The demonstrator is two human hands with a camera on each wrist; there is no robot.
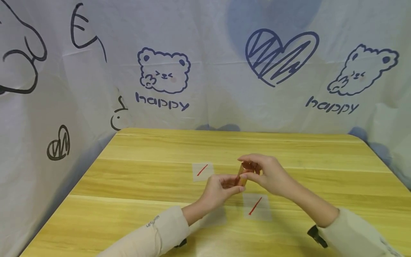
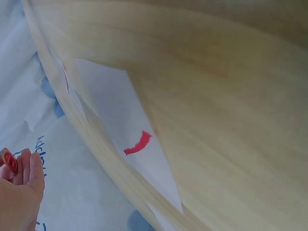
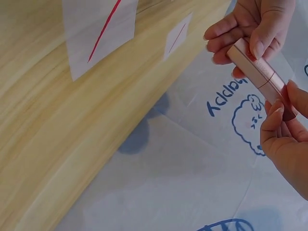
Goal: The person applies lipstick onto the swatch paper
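Observation:
A shiny rose-gold lipstick tube (image 1: 242, 180) is held between both hands above the table, tilted, with a seam around its body in the right wrist view. My left hand (image 1: 219, 190) grips one end, its thumb lying along the flat side. At the other end, my right hand (image 1: 269, 175) pinches the tube (image 3: 262, 74) between thumb and fingers. The left wrist view catches only a reddish end of the lipstick tube (image 2: 10, 161) beside the left hand (image 2: 21, 195).
On the wooden table (image 1: 135, 167) lie a white paper square (image 1: 203, 172) behind the left hand and another paper (image 1: 257, 207) in front of the right, each with a red stroke. A third pale square (image 1: 215, 217) lies below the left wrist. A printed white cloth (image 1: 212, 82) hangs behind.

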